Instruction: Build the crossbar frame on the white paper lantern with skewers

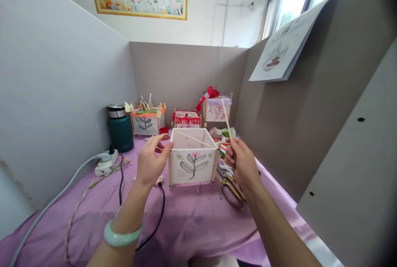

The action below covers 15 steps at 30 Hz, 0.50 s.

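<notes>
A square paper lantern frame (192,157) with a flower drawn on its front stands on the purple cloth (192,221). A thin stick lies diagonally across its open top. My left hand (151,159) grips the lantern's left top corner post with thumb and fingers. My right hand (242,161) is at the lantern's right side and pinches a thin wooden stick (226,120) that points up and back. A pale green bangle (121,236) sits on my left wrist.
Three finished lanterns (147,120) (187,119) (216,108) stand at the back, with a dark green flask (119,128) to the left. A power strip (106,161) and cables lie left. Gold-handled scissors (233,190) lie under my right hand. Grey partitions enclose the desk.
</notes>
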Tool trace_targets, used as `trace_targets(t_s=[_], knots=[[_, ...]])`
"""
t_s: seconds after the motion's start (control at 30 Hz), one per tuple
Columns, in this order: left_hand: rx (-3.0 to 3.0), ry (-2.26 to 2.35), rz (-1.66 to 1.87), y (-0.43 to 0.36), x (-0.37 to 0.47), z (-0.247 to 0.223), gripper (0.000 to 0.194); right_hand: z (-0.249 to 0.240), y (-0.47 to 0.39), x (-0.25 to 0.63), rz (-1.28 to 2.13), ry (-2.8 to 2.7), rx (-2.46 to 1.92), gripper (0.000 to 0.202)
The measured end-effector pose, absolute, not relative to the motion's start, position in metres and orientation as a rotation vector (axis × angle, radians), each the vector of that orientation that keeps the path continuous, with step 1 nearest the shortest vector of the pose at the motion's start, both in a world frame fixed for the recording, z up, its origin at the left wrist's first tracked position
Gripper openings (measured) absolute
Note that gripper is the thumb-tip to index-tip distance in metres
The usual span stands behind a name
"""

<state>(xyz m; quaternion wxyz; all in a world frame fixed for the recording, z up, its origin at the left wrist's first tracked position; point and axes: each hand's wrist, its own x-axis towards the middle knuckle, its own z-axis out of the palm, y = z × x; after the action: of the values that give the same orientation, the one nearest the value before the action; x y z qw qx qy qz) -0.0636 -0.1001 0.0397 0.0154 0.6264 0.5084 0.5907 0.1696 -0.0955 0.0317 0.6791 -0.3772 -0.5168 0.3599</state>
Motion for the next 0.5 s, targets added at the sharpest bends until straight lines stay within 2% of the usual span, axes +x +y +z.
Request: trace_targets(t_s=[0.1, 0.17, 0.3, 0.5], knots=[[1.974, 1.546, 1.977, -0.122, -0.052, 0.051, 0.024, 0.042, -0.122, 0.148, 1.177, -1.093, -0.670, 0.020], [2.063, 1.426, 1.801, -0.134, -0.042, 0.060, 0.021, 0.047, -0.133, 0.133, 1.260, -1.129, -0.637, 0.020], [1.960, 1.220, 1.412, -0.140, -0.028, 0.082, 0.025, 0.056, -0.132, 0.114, 1.255, -1.139, -0.632, 0.020], [1.981, 1.211, 1.138, -0.117, -0.027, 0.116, 0.034, 0.063, -0.109, 0.111, 1.068, -1.248, -0.731, 0.020]])
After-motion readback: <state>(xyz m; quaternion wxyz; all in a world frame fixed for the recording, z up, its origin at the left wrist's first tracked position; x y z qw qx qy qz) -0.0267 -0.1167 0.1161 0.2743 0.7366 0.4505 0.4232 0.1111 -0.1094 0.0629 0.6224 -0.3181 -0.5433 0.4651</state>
